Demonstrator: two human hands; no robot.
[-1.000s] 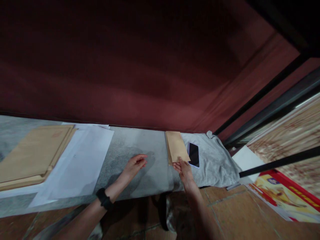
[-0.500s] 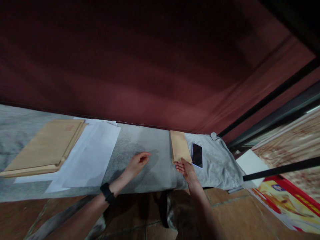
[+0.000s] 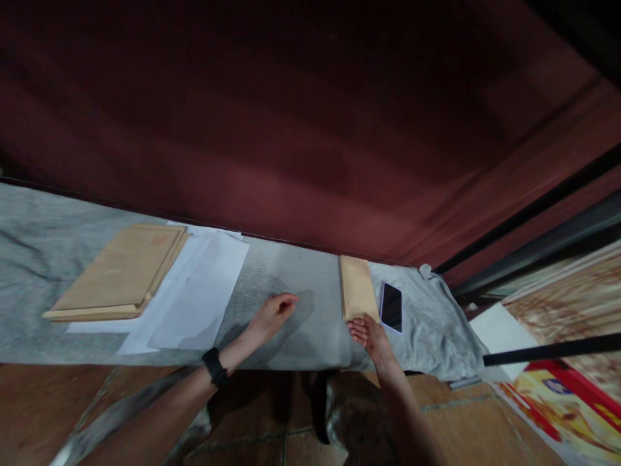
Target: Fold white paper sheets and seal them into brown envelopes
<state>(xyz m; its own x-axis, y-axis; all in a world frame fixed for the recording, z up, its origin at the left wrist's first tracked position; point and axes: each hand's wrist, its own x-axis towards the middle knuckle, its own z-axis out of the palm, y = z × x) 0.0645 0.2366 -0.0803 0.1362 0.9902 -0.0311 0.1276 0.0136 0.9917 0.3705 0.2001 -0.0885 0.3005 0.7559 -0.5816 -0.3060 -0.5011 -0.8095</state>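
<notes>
A stack of small brown envelopes [image 3: 358, 285] lies on the grey cloth, right of centre. My right hand [image 3: 371, 335] is at its near edge, the thumb on top and the other fingers curled, pinching the edge; how many envelopes it grips I cannot tell. My left hand [image 3: 272, 317], with a black band on the wrist, hovers over the cloth left of the stack. Its fingers are loosely curled and nothing shows in them. Just right of the small envelopes is a phone [image 3: 391, 307] with a dark screen.
Large brown envelopes [image 3: 119, 272] are piled at the left, partly over white paper sheets [image 3: 198, 291]. The grey cloth [image 3: 301, 278] covers a long narrow surface against a dark red panel [image 3: 272, 162]. Black bars [image 3: 553, 349] and a red and yellow box [image 3: 572, 401] stand at the right.
The view has shifted slightly, so the things on the cloth appear further right. My right hand stays at the near edge of the small envelopes, and my left hand is still curled over the cloth.
</notes>
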